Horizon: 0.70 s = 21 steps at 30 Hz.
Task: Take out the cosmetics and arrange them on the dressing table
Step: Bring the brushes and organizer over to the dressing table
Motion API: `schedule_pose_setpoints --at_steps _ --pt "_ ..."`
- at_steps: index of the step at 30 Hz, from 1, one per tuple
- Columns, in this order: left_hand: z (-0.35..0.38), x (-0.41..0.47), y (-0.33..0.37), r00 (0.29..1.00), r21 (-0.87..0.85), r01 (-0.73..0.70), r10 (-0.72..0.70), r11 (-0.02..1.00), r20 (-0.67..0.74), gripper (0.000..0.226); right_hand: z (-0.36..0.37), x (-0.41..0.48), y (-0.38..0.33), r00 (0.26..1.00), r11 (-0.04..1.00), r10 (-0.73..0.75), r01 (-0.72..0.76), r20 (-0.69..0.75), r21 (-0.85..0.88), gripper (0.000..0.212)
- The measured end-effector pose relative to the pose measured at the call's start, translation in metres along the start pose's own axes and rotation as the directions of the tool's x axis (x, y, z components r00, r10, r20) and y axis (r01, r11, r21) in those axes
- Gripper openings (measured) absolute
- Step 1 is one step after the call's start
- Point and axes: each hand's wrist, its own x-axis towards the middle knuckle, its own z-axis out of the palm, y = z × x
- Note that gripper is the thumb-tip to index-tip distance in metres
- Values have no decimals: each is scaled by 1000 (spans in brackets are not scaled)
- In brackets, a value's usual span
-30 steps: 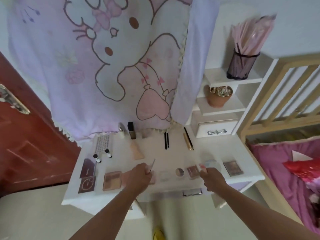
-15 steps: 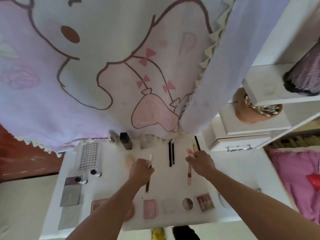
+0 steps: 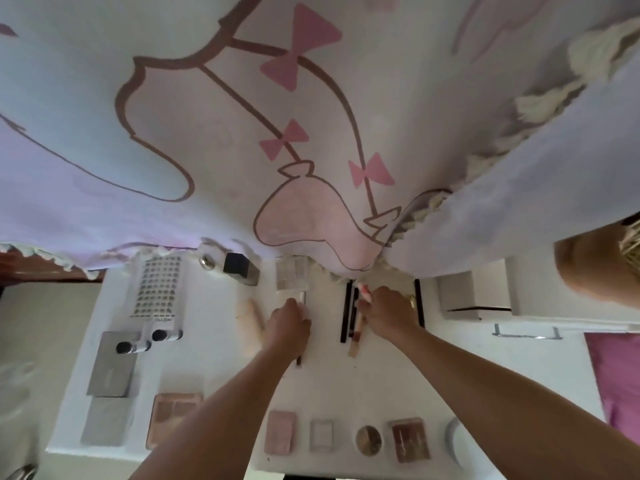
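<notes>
Cloth: a big cartoon-print cloth [image 3: 242, 133] hangs over the back of the bench, and its fringe reaches the rear edge.
Bench: the white bench [image 3: 214, 372] already carries most of the cosmetics, so the task looks well along.
Left side: a lash tray [image 3: 157, 289] and grey palettes [image 3: 110, 365] lie here.
Front row: small compacts [image 3: 321, 435] line the front edge, well apart from both hands.
Right hand: the right hand [image 3: 389, 311] is near the back, fingers curled round the top of a beige tube [image 3: 357, 337]. The tube's lower end shows below the hand.
Left hand: the left hand [image 3: 287, 323] is just beside it, fingers closed round a slim stick [image 3: 299, 358] that pokes out at both ends.
Black pencils: two black pencils [image 3: 343, 313] lie side by side between the hands.
Key relation: tube, stick and pencils all run front to back, parallel. The tube sits just right of the pencils, and the stick lies to their left with a gap. The right hand is nearer the pencils.
Next move: probably releasing both flat while keeping that line. The round tube may roll.
</notes>
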Motion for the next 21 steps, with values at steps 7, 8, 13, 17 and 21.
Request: schedule_pose_setpoints --at_steps 7,8,13,17,21 --pt "-6 3 -3 999 50 -22 23 998 -27 24 -6 -14 15 998 988 13 -22 -57 -150 55" --pt "-7 1 -4 999 52 -18 20 998 -36 23 -7 -18 17 999 988 19 -25 -40 -155 54" --pt "-15 -5 -3 999 7 -49 49 999 -16 15 -1 -29 24 997 990 54 -47 54 -129 44" --pt "-16 -9 8 997 -49 -79 80 996 17 21 5 -30 23 996 994 85 -83 25 -66 39" --pt "-13 -10 14 988 115 -150 152 982 -4 22 6 -30 21 996 994 93 -93 11 -54 35"
